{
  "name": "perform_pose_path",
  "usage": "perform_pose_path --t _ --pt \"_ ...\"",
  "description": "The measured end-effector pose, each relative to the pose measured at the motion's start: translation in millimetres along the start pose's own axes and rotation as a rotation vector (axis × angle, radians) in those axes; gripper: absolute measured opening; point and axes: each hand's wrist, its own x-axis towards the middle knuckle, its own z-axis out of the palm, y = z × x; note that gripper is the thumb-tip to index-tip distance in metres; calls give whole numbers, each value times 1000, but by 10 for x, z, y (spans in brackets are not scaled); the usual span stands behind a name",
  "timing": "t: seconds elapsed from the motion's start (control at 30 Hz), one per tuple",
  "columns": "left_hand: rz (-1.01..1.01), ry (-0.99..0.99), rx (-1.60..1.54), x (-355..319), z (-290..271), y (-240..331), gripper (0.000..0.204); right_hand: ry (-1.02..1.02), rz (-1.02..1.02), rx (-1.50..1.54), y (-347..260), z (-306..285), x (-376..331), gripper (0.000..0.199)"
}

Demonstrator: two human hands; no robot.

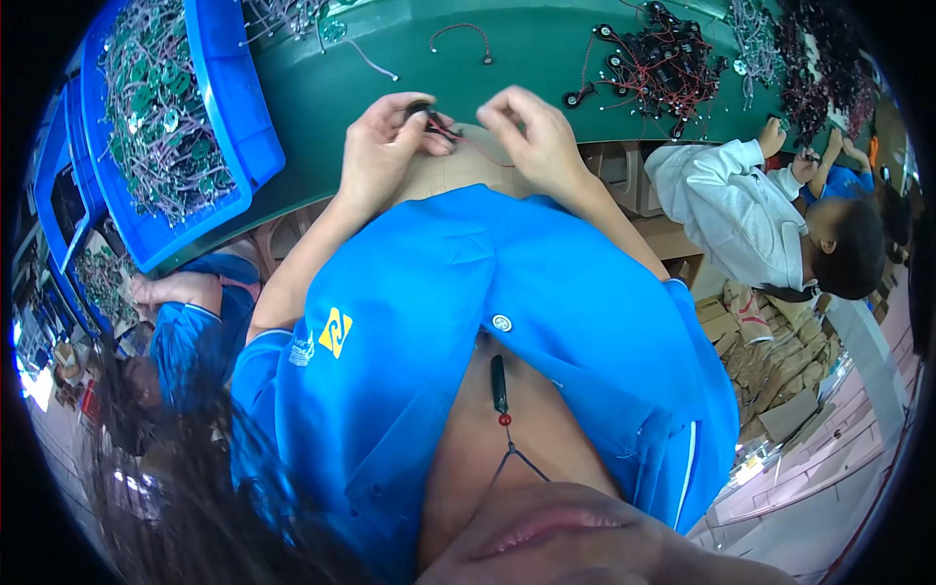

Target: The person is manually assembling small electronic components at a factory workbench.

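My left hand (pixel 383 146) is closed on a small round black part (pixel 420 107) with thin red and dark wires, pinched between thumb and fingers at the near edge of the green table. A red wire (pixel 483 151) trails from it toward my right hand (pixel 534 136). That hand is raised a little to the right, with its fingers curled in and slightly blurred; whether anything is between its fingertips is hidden. Beyond my hands, one loose twisted wire lead (pixel 463 27) with a dark end lies on the green table (pixel 390 44).
A blue bin (pixel 263 156) full of green discs with grey wires (pixel 166 107) stands at left. At far right lies a pile of black parts with red wires (pixel 663 63). Co-workers sit on both sides, one in a grey top (pixel 731 210). Cardboard boxes (pixel 780 341) are below right.
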Motion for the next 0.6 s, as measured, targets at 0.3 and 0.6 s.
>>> perform_pose_path --t 0.3,0.6 --pt "-67 165 206 307 -307 -120 19 172 -384 -842 1160 234 697 22" --pt "280 -272 568 1314 723 -45 22 -28 -557 -637 1711 532 583 20"
